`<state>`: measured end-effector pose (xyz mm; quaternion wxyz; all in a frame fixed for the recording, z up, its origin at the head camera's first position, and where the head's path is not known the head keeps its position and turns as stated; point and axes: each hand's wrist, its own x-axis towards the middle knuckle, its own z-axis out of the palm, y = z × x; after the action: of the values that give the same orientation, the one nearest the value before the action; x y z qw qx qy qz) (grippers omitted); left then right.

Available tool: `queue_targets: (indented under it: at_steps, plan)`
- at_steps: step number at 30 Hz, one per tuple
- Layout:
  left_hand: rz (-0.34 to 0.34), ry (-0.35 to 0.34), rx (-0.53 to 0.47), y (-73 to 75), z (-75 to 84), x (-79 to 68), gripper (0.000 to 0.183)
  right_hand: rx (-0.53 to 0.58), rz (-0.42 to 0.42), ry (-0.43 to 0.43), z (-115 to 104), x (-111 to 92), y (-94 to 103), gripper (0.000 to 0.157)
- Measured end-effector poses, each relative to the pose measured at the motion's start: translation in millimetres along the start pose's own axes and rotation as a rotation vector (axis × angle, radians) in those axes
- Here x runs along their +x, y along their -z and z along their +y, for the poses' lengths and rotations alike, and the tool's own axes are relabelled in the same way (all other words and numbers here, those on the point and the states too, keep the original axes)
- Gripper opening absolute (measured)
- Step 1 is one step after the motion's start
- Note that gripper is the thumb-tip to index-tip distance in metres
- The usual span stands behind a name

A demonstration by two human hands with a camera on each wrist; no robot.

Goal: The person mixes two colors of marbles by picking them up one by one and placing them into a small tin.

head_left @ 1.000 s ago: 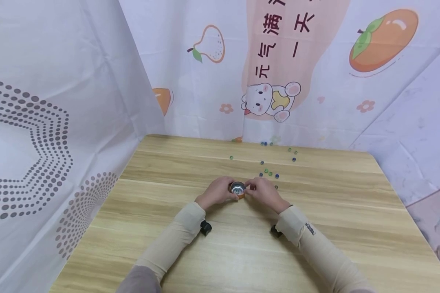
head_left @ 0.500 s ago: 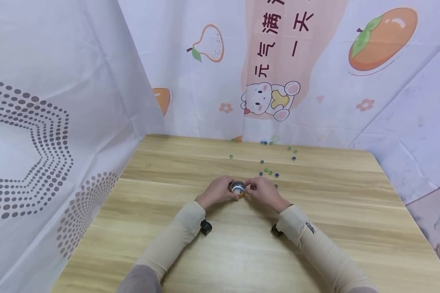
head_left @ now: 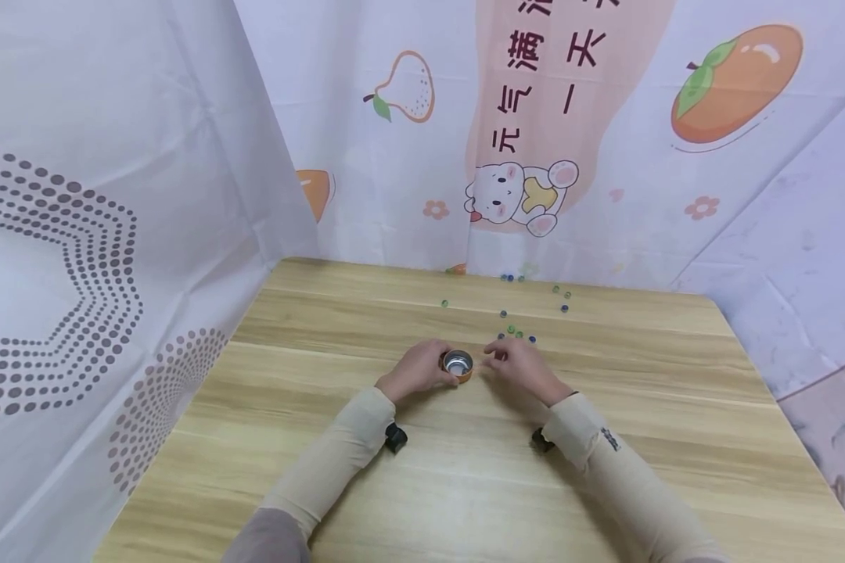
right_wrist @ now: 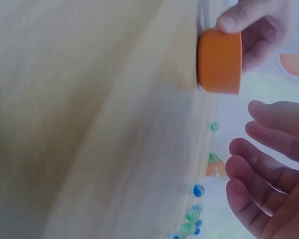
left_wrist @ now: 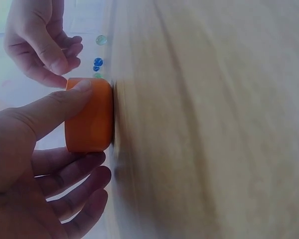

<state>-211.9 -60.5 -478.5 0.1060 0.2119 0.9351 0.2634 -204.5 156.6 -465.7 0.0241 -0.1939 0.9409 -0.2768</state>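
A small orange bowl [head_left: 467, 376] with a shiny metal inside stands on the wooden table. My left hand [head_left: 420, 366] grips it from the left; in the left wrist view the thumb lies on one side of the orange wall [left_wrist: 92, 119] and fingers curve round the other. My right hand [head_left: 521, 367] is just right of the bowl, apart from it, with loosely bent fingers. In the right wrist view the fingers [right_wrist: 244, 174] hold nothing. Several blue and green glass marbles lie beyond the right hand, among them a green marble [head_left: 511, 329] and a blue marble [head_left: 532, 339].
More marbles lie toward the table's back edge, including a blue marble [head_left: 565, 308] and a lone green marble [head_left: 444, 303]. Printed cloth [head_left: 394, 211] hangs behind the table, and a dotted cloth [head_left: 190, 234] hangs along its left side. The wooden table [head_left: 422, 500] extends toward me.
My right hand has drawn back from the bowl's rim to the right, its fingers parting from the bowl. The left hand and bowl have stayed in place.
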Motion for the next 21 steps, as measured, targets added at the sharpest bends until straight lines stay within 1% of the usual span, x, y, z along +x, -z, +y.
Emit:
queue_targets:
  at_steps: [7,15,21]
  plan:
    - [0.005,-0.006,0.008,1.6,1.3,0.3,0.051,-0.009,0.068,0.011,9.4,-1.5,12.7,0.017]
    - [0.011,-0.01,0.012,-1.3,0.0,-0.9,0.05,-0.015,0.096,-0.052,20.4,-3.5,23.4,0.023]
    - [0.008,-0.005,0.011,-0.3,0.1,-1.5,0.05,-0.01,0.107,-0.094,29.0,-3.5,32.0,0.028]
